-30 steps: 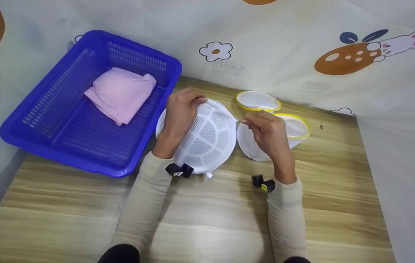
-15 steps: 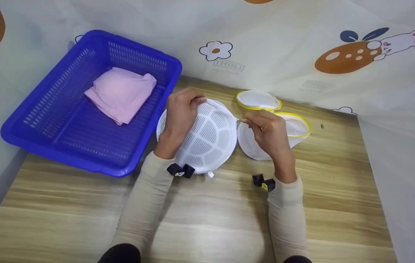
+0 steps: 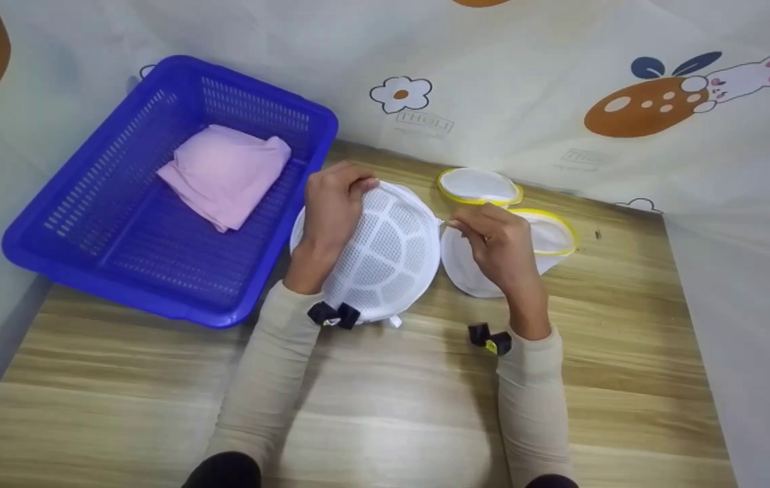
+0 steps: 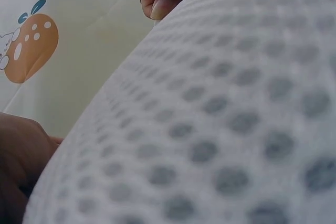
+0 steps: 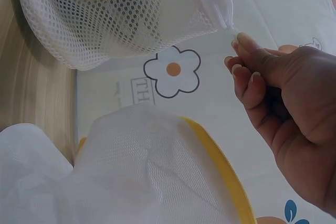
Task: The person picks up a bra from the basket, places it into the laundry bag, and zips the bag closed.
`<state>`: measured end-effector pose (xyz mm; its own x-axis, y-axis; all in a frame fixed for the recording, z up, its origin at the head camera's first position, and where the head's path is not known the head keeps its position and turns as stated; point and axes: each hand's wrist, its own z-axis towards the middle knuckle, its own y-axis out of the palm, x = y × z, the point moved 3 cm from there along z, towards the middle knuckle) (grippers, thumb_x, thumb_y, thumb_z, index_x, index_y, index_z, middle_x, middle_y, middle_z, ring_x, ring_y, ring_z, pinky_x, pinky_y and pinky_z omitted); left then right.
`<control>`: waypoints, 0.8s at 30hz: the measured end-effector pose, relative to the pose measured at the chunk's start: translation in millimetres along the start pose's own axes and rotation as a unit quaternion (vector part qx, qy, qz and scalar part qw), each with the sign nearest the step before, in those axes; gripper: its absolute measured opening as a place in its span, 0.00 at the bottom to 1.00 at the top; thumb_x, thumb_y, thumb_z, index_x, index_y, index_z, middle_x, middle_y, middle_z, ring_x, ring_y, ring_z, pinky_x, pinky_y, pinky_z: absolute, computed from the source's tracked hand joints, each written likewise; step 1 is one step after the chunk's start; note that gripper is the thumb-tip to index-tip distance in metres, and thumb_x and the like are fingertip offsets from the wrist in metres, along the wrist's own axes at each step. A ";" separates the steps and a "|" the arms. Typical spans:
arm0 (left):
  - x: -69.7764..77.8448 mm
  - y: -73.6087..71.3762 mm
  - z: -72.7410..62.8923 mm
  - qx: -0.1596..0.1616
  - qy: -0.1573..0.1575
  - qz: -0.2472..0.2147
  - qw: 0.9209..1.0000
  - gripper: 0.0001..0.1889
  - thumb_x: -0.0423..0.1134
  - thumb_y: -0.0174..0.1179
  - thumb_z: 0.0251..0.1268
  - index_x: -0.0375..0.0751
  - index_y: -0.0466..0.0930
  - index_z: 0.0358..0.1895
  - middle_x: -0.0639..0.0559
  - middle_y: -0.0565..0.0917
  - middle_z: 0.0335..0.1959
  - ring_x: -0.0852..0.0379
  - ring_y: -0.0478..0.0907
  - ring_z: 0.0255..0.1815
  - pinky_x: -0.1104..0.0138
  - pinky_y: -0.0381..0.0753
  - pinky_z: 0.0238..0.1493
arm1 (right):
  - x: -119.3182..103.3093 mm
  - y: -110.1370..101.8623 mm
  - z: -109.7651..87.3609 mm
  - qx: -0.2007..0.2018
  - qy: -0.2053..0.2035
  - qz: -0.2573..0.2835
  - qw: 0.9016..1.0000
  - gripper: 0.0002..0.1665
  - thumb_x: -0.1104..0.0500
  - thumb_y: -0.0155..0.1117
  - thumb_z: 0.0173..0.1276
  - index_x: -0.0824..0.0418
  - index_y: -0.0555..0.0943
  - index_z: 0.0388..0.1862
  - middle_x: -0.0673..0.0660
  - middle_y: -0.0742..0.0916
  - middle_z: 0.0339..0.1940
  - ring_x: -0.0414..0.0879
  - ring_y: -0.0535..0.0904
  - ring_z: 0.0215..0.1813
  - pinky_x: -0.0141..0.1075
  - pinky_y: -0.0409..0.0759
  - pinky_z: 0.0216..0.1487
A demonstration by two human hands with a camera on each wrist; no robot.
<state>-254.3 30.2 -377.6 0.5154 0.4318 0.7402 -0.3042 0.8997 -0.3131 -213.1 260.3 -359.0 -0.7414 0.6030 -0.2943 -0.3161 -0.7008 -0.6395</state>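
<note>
A round white mesh laundry bag with a panelled front stands between my hands in the head view. My left hand grips its upper rim, the fingers curled over the edge. At the bag's right side my right hand pinches a small zipper pull between thumb and fingertips. The right wrist view shows that pinch of the right hand at the corner of the mesh bag. In the left wrist view, white mesh fills most of the picture.
A blue plastic basket stands at the left with a folded pink cloth inside. Behind my right hand are two white mesh pieces with yellow rims, a smaller one at the back and a larger one. A patterned sheet hangs behind the table.
My left hand has shifted very slightly up and left with the rim, and the bag's small bottom tag has moved a little right. The right hand stays in place.
</note>
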 end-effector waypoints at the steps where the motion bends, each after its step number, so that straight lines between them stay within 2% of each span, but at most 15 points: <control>1: 0.1 -0.3 0.0 0.000 0.000 0.000 1.000 0.08 0.35 0.65 0.56 0.31 0.87 0.29 0.45 0.85 0.28 0.52 0.82 0.32 0.64 0.79 0.37 | 0.0 -0.1 -0.1 -0.002 0.002 0.000 1.000 0.03 0.69 0.70 0.57 0.64 0.87 0.30 0.54 0.85 0.25 0.45 0.77 0.26 0.36 0.73 0.27; 17: -1.9 -3.6 0.8 0.010 -0.025 0.011 1.000 0.05 0.32 0.67 0.56 0.32 0.87 0.30 0.45 0.85 0.27 0.52 0.82 0.31 0.63 0.79 0.36 | 0.7 -1.6 -0.7 -0.010 0.009 -0.002 1.000 0.02 0.68 0.70 0.58 0.64 0.87 0.31 0.54 0.86 0.27 0.46 0.78 0.28 0.37 0.75 0.28; 24: -4.1 -7.7 1.8 0.020 -0.037 0.023 0.999 0.06 0.35 0.66 0.56 0.34 0.87 0.30 0.45 0.84 0.26 0.52 0.81 0.30 0.63 0.78 0.35 | 1.7 -1.9 -0.4 -0.008 0.003 -0.004 1.000 0.03 0.70 0.70 0.57 0.64 0.86 0.30 0.54 0.86 0.27 0.46 0.79 0.29 0.39 0.77 0.29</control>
<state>-255.5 21.4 -377.2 0.4392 0.4662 0.7679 -0.3596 0.8746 -0.3253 -213.5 262.8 -358.6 -0.7360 0.6100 -0.2935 -0.3120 -0.6905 -0.6526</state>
